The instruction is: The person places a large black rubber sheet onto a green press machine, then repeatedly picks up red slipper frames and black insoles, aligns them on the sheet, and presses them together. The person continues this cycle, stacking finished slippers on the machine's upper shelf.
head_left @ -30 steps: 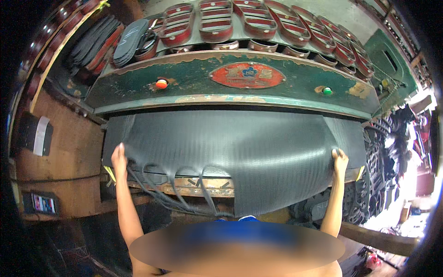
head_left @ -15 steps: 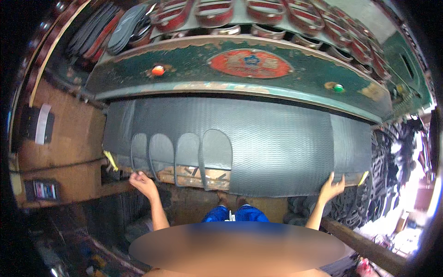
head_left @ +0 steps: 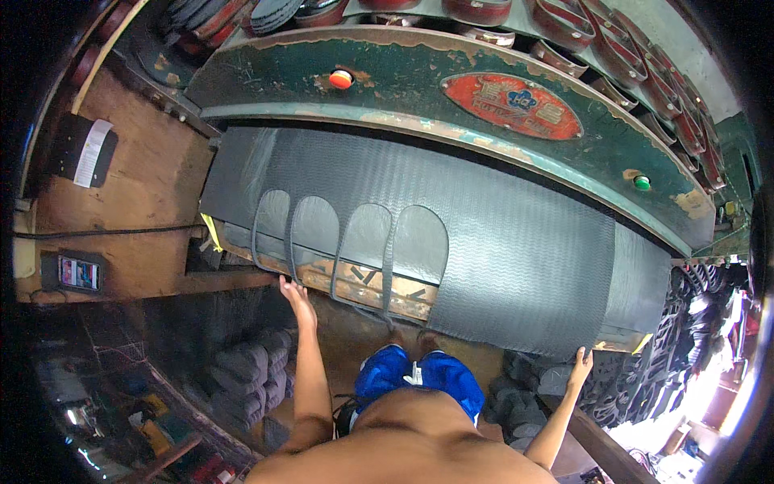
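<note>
Black rubber sheeting (head_left: 524, 258) stretches across the bench (head_left: 411, 307), its long axis running left to right, the right end slanting towards the person. It lies ahead of and between both hands, its near edge drooping over the bench's front edge. Right hand (head_left: 580, 367) is the nearer one, right at the sheet's near-right corner, fingers bunched; whether it pinches the rubber, I can't tell. Left hand (head_left: 299, 305), fingers loosely spread and gripping nothing visible, sits by the front edge, just beside the thin strips (head_left: 388, 270) around four round-topped openings; contact is unclear. Those limp strips hang between that hand and the solid rubber. Behind, a green beam (head_left: 387, 90) walls off the back edge, red button (head_left: 341, 79) left, green button (head_left: 642, 182) right. Off the left end, a phone (head_left: 79, 273) lies on brown board (head_left: 145, 177).
</note>
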### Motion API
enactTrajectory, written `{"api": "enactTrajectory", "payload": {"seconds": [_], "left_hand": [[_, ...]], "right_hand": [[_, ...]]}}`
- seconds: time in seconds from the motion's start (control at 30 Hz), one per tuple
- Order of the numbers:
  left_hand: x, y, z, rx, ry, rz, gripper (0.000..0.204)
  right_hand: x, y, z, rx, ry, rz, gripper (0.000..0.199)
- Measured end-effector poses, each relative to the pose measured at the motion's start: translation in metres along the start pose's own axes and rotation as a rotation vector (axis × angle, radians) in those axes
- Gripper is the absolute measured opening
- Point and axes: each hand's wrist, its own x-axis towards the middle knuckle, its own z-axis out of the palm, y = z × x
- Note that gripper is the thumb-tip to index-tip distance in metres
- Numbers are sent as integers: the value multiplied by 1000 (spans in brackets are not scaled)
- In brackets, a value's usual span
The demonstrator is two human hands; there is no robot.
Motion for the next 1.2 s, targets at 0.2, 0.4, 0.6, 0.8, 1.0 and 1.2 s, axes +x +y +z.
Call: {"api": "enactTrajectory", "payload": {"seconds": [0.2,0.4,0.6,0.8,1.0,1.2], "left_hand": [[8,17,22,28,220,-134,74],[12,132,57,-139,351,221,48],[30,288,140,-15,142,600,47],[76,365,211,66,140,617,45],[49,306,102,378,206,497,54],[48,185,45,646,301,44,75]], "right_hand": [[-3,-13,5,-25,17,-68,44],[-24,-26,24,-68,353,-30,47],[-55,-69,86,26,541,49,48],[-23,-164,89,167,432,97,62],[-27,-190,1,144,256,159,29],[-31,-136,17,-202,231,126,34]]}}
